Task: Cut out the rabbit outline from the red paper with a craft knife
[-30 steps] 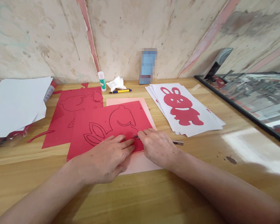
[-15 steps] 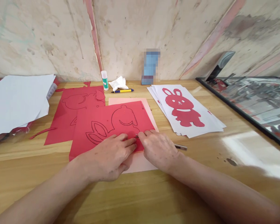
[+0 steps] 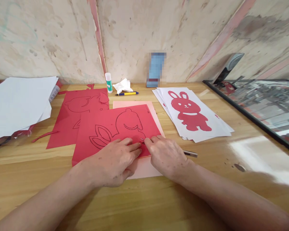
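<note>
A red sheet of paper [image 3: 101,118], printed with black rabbit outlines, lies at a slant before me. On its lower part rests my left hand [image 3: 121,157], fingers flat and a little bent, pressing it down and holding nothing. My right hand [image 3: 165,154] is closed around a slim metal utility knife [image 3: 190,154]. The knife's tail sticks out behind the hand, and its tip touches the red sheet near a drawn line, just right of my left fingertips. Most of the knife's body is hidden by my fingers. A pale pink sheet [image 3: 146,168] lies underneath.
To the left are another printed red sheet [image 3: 60,128], red scraps [image 3: 44,136] and white papers [image 3: 16,106]. Behind stand a glue stick [image 3: 109,83], crumpled tissue [image 3: 123,86] and a pen [image 3: 126,93]. At right, a red rabbit cutout [image 3: 191,110] lies on white sheets [image 3: 216,130].
My right hand and the knife have shifted slightly to the right across the red sheet. My left hand has stayed in place on the paper.
</note>
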Tool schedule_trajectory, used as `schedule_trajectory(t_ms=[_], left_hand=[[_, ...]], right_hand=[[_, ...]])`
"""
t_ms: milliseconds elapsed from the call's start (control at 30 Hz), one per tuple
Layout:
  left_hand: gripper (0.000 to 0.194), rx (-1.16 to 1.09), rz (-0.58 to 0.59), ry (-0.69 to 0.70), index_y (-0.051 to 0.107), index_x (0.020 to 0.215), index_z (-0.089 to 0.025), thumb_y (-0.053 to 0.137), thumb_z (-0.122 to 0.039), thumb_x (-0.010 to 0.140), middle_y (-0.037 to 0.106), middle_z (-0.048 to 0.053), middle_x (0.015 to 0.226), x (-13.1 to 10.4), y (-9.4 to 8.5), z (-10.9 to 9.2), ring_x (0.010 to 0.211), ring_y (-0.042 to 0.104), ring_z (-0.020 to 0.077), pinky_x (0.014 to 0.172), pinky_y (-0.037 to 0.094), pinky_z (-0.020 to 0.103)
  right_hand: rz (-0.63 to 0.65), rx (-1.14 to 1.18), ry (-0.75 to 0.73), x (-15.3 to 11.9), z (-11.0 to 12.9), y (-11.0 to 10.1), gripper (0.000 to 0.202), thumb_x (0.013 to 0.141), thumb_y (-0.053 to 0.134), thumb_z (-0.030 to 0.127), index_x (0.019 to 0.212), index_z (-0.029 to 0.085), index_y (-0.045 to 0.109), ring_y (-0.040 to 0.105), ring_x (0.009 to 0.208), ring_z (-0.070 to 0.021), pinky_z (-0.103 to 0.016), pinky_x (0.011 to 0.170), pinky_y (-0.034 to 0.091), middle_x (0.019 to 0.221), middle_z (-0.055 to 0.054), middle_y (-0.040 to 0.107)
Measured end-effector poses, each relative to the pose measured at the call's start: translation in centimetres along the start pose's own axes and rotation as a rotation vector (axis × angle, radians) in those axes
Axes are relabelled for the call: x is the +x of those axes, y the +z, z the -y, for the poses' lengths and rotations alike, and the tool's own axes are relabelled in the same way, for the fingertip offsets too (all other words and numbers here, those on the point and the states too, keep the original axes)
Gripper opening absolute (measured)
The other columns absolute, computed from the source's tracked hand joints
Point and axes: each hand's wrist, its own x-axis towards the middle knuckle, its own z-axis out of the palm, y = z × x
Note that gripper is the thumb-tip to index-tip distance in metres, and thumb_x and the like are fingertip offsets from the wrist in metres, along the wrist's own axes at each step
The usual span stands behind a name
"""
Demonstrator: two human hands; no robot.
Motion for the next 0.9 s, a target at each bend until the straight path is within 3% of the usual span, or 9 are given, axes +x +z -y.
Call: schedule_trajectory(t_ms=[500,733,900], left_hand=[[0.051,0.034,0.072,-0.042,0.044,0.131,-0.015,0.052,-0.023,0.082,0.053,0.009,0.129,-0.2,-0.1,-0.5,0.114,0.045,0.0267,0.091,0.042,0.040],[0.057,0.244,0.131,-0.056,0.040,0.132,-0.008,0.047,-0.014,0.076,0.041,0.018,0.140,-0.4,1.8,-2.2,0.128,0.036,0.0298,0.100,0.035,0.044],[0.048,0.299,0.090,-0.117,0.041,0.133,-0.011,0.041,-0.031,0.090,0.042,0.018,0.139,-0.8,2.9,-3.1,0.125,0.042,0.0304,0.097,0.037,0.046]], right_hand=[[0.046,0.079,-0.006,-0.1,-1.2,-0.7,0.027,0.074,0.044,0.004,0.091,0.016,0.062,0.060,0.074,-0.0203,-0.029,0.058,0.034,0.076,-0.009,0.065],[-0.058,0.128,-0.059,0.6,-2.5,-0.8,0.028,0.071,0.047,0.001,0.088,0.018,0.061,0.056,0.072,-0.0165,-0.026,0.054,0.026,0.076,-0.005,0.064],[-0.106,0.115,-0.166,1.3,-3.0,-0.3,0.030,0.071,0.047,-0.003,0.087,0.017,0.062,0.053,0.079,-0.0165,-0.027,0.061,0.029,0.079,-0.004,0.063]])
